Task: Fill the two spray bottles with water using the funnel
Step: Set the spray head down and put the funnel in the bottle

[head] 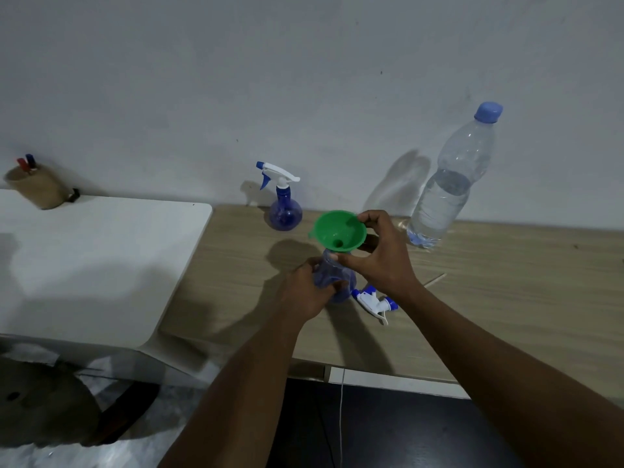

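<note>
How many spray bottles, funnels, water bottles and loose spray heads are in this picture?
Spray bottles: 2, one by the wall, one held
Funnel: 1
Water bottle: 1
Loose spray head: 1
Total: 5

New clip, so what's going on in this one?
A person's left hand grips an open translucent blue spray bottle on the wooden table, while the right hand holds a green plastic funnel on its neck. Its white-and-blue trigger head lies beside it. The clear plastic water bottle is still capped; the second blue spray bottle stands closed near the wall.
</note>
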`<action>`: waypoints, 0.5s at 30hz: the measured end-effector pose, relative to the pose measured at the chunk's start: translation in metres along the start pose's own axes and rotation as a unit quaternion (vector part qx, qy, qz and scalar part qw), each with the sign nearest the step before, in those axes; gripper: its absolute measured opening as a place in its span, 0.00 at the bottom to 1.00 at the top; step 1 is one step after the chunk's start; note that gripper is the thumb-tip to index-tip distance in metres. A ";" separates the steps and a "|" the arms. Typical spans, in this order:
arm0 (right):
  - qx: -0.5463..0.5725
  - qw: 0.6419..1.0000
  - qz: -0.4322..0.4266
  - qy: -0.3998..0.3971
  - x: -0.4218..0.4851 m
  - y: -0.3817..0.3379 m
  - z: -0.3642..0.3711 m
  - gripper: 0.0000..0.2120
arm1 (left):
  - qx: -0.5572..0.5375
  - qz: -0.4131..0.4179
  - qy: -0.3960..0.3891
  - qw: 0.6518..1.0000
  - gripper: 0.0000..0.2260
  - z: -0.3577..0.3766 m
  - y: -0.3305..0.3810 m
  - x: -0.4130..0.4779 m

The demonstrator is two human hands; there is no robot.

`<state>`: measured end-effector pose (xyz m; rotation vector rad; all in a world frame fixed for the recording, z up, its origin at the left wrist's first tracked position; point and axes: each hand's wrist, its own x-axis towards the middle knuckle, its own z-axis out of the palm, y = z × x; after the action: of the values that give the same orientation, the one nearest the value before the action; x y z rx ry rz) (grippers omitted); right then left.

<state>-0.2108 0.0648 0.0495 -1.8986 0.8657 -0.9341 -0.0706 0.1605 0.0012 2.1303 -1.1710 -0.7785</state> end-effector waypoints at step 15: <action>-0.092 0.995 0.027 -0.009 -0.007 -0.002 -0.069 0.48 | -0.040 -0.027 0.108 0.993 0.39 0.008 0.004 -0.029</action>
<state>-0.2723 0.0460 0.0754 -2.0250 1.0170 -0.8268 -0.0915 0.1817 0.0048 2.1254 -0.9571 -0.5894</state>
